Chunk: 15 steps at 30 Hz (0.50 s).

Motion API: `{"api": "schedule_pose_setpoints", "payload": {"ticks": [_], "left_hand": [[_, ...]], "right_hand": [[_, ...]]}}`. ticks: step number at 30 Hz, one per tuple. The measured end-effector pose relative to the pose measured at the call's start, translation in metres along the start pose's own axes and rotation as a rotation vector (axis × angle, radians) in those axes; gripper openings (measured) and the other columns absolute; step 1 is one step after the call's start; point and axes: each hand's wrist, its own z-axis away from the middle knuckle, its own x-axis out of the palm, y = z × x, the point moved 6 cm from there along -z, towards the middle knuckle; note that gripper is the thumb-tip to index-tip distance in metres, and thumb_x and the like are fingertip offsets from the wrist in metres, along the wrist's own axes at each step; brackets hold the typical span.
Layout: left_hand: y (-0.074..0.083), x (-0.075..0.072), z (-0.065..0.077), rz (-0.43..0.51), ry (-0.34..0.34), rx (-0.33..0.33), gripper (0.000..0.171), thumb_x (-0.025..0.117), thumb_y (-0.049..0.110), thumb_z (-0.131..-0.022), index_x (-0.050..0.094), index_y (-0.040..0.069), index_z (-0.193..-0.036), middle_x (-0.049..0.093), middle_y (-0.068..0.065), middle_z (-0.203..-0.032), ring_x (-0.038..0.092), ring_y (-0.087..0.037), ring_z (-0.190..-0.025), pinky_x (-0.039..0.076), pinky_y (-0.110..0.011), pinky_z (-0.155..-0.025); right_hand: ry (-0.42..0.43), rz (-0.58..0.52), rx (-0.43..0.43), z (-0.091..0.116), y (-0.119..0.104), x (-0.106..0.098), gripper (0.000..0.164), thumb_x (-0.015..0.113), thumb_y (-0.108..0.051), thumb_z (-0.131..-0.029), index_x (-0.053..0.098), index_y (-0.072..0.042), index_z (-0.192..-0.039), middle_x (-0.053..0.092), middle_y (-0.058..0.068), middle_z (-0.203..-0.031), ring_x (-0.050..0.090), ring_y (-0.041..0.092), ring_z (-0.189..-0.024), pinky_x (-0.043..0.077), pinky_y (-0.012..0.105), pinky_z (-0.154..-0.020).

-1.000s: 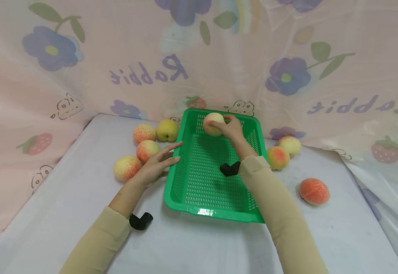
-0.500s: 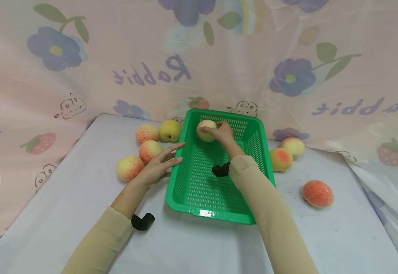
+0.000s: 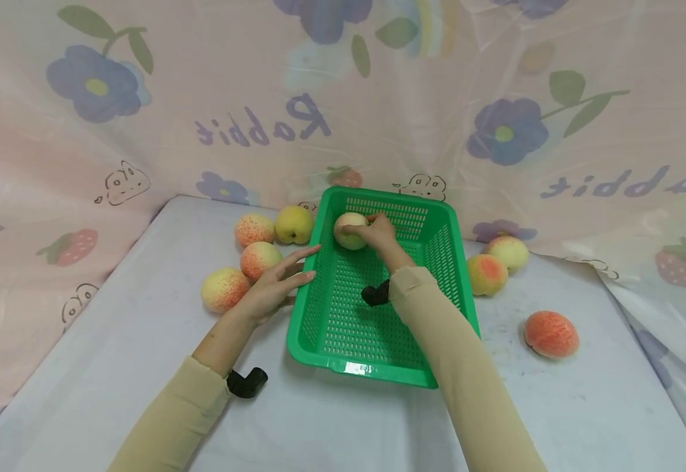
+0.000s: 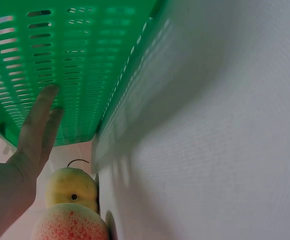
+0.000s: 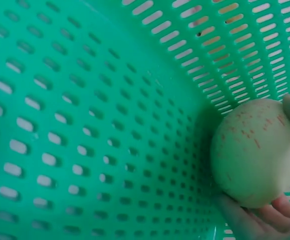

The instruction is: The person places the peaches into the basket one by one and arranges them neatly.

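Note:
A green perforated basket stands at the middle of the table. Inside its far left corner, my right hand holds a pale peach between thumb and fingers. The right wrist view has this red-speckled peach right by the slotted wall, low over the basket's floor. My left hand touches the basket's left side from outside, its fingers extended along the wall in the left wrist view. Just beyond that hand are a speckled peach and a yellow fruit.
Two more speckled peaches, a nearer one and a farther one, lie left of the basket. To its right are an orange-yellow peach, a pale one and a red one. A printed curtain hangs behind the table.
My right hand has carried the peach left and lower into the basket's far left corner. The left hand keeps its place at the basket's side.

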Motion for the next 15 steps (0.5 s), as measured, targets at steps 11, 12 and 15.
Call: {"api": "schedule_pose_setpoints", "payload": {"ticks": [11,12,15], "left_hand": [[0.0007,0.0003,-0.0001,-0.023,-0.001,0.013,0.056,0.054,0.024,-0.099,0.031,0.031,-0.150,0.029,-0.014,-0.152,0.049,-0.037,-0.126,0.050,-0.044,-0.092],[0.0008,0.0003,0.0001,-0.023,-0.001,0.014,0.057,0.054,0.024,-0.099,0.031,0.030,-0.150,0.029,-0.015,-0.152,0.048,-0.038,-0.126,0.050,-0.044,-0.092],[0.0007,-0.0001,0.0007,-0.027,0.001,0.007,0.057,0.054,0.024,-0.099,0.031,0.030,-0.150,0.029,-0.014,-0.152,0.048,-0.037,-0.127,0.049,-0.044,-0.093]], "right_hand": [[-0.035,0.097,-0.015,0.0034,-0.0041,-0.0043,0.075,0.072,-0.041,-0.082,0.045,0.003,-0.137,0.049,0.021,-0.136,0.051,0.034,-0.120,0.045,0.043,-0.099],[-0.045,0.104,-0.014,0.0037,-0.0044,-0.0044,0.076,0.072,-0.041,-0.083,0.044,0.002,-0.138,0.048,0.021,-0.137,0.050,0.034,-0.121,0.044,0.043,-0.100],[-0.073,0.118,-0.014,0.0048,-0.0051,-0.0061,0.078,0.071,-0.042,-0.083,0.041,0.002,-0.140,0.045,0.021,-0.140,0.045,0.035,-0.127,0.040,0.044,-0.104]]}}
